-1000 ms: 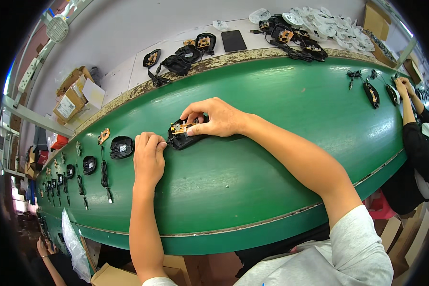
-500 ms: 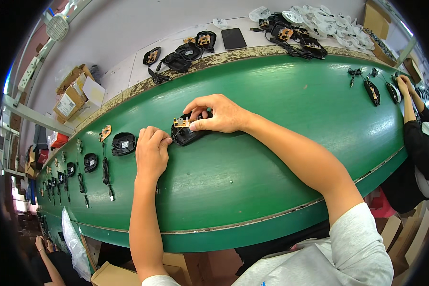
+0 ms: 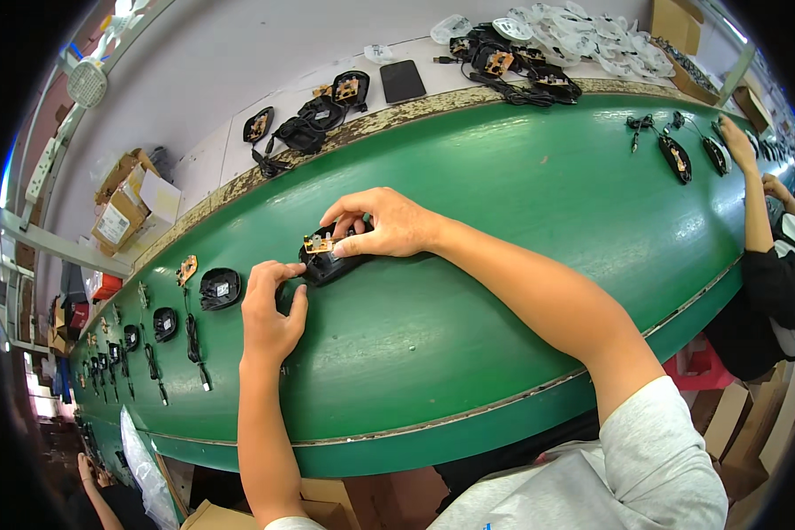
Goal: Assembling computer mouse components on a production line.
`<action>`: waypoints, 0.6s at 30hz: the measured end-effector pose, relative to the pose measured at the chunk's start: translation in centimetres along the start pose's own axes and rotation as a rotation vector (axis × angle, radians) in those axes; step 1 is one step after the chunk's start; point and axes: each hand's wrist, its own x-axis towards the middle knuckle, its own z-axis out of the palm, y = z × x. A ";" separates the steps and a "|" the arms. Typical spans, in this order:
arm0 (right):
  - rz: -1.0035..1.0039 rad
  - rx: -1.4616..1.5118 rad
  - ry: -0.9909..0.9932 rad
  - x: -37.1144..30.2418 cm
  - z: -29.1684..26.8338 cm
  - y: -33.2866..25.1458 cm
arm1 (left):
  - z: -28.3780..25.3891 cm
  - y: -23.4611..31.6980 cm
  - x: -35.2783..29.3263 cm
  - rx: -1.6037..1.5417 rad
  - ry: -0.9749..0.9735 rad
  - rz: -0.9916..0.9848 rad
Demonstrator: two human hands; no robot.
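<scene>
In front of me a black computer mouse shell [image 3: 329,268] lies on the green work surface. A small orange-brown circuit board [image 3: 319,246] with upright parts sits tilted at its top. My right hand [image 3: 389,225] curls over the shell from the right, its thumb against the board and its fingers behind. What the fingertips touch is partly hidden. Beside the shell's left edge is my left hand [image 3: 269,309], index fingertip at the rim and thumb apart, gripping nothing visible. Left of it rests another black mouse shell [image 3: 220,289].
Several mouse shells, boards and coiled cables [image 3: 193,349] line the belt's left. On the back ledge stand mouse parts [image 3: 300,132], a dark flat phone-like slab [image 3: 403,81] and clear plastic pieces [image 3: 583,44]. A co-worker's hand [image 3: 738,141] handles mouse parts at far right.
My left thumb and fingers have spread from a pinch. The right hand keeps its grip on the board. The view has shifted slightly, and the co-worker at right has moved a hand.
</scene>
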 end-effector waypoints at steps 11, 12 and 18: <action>-0.016 0.005 -0.012 -0.6 -1.3 0.2 | 1.5 1.1 0.9 0.144 0.002 -0.035; -0.013 0.008 -0.012 -0.7 -1.4 0.0 | 1.5 1.2 0.9 0.130 -0.004 -0.050; -0.015 0.032 -0.010 -1.4 -1.8 -1.0 | 0.9 2.1 0.8 0.079 0.003 0.007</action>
